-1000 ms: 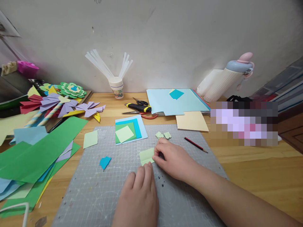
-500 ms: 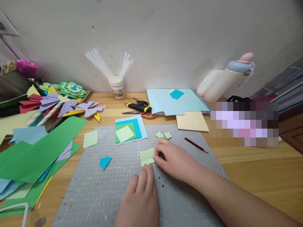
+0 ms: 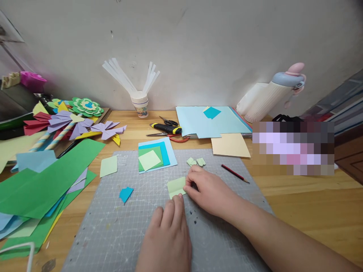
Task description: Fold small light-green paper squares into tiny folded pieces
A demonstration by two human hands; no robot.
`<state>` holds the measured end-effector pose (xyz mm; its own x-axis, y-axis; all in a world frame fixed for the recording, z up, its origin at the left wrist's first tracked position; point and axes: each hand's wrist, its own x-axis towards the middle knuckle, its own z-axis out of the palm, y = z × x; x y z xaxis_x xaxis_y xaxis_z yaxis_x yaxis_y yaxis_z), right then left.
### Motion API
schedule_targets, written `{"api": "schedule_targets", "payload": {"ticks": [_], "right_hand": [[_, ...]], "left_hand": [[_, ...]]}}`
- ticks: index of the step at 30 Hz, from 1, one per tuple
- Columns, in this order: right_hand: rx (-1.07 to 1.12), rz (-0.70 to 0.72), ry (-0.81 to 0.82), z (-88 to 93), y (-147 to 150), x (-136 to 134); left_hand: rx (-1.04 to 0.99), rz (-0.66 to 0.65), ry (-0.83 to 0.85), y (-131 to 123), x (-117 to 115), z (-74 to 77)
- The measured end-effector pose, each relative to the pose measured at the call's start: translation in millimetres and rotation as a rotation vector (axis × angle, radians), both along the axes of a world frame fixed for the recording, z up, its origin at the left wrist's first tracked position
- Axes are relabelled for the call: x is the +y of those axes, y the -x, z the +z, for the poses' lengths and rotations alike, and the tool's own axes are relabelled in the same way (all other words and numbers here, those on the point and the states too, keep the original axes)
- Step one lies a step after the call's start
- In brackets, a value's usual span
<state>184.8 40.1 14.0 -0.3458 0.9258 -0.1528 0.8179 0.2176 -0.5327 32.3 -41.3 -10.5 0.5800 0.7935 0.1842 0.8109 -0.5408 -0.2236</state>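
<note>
A small folded light green paper (image 3: 176,187) lies on the grey cutting mat (image 3: 119,230). My right hand (image 3: 208,190) is curled over its right edge, thumb and fingertips pinching it. My left hand (image 3: 167,236) lies flat on the mat just below the paper, fingers together, tips touching its lower edge. Two tiny light green cut pieces (image 3: 196,162) lie just beyond my right hand. A red pencil (image 3: 235,173) rests on the mat to the right.
A stack of blue and green paper squares (image 3: 154,156), a blue scrap (image 3: 125,194) and a pale green square (image 3: 109,166) lie on the mat. Green sheets (image 3: 42,185) and paper flowers (image 3: 85,126) fill the left; scissors (image 3: 167,129), a cup (image 3: 140,105) and blue sheets (image 3: 210,121) stand behind.
Almost nothing has moved. My left fingertips shifted slightly along the lower edge of the green paper; my right hand keeps its pinch.
</note>
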Motion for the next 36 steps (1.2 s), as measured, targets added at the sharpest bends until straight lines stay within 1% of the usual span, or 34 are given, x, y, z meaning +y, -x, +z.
{"api": "schedule_targets", "payload": {"ticks": [16,23,29,36], "right_hand": [[-0.004,-0.009,0.006,-1.0,-0.6,0.5],[-0.015,0.003,0.003,0.4,-0.8,-0.8],[-0.008,0.006,-0.001,-2.2,-0.5,0.3],[-0.016,0.001,-0.003,-1.7,-0.6,0.3]], "left_hand": [[0.004,-0.007,-0.003,0.8,-1.2,-3.9],[-0.004,-0.024,-0.016,1.0,0.2,-2.3],[-0.01,-0.015,-0.014,0.3,-0.6,-3.1],[-0.039,0.001,-0.037,-1.5,4.3,3.5]]}}
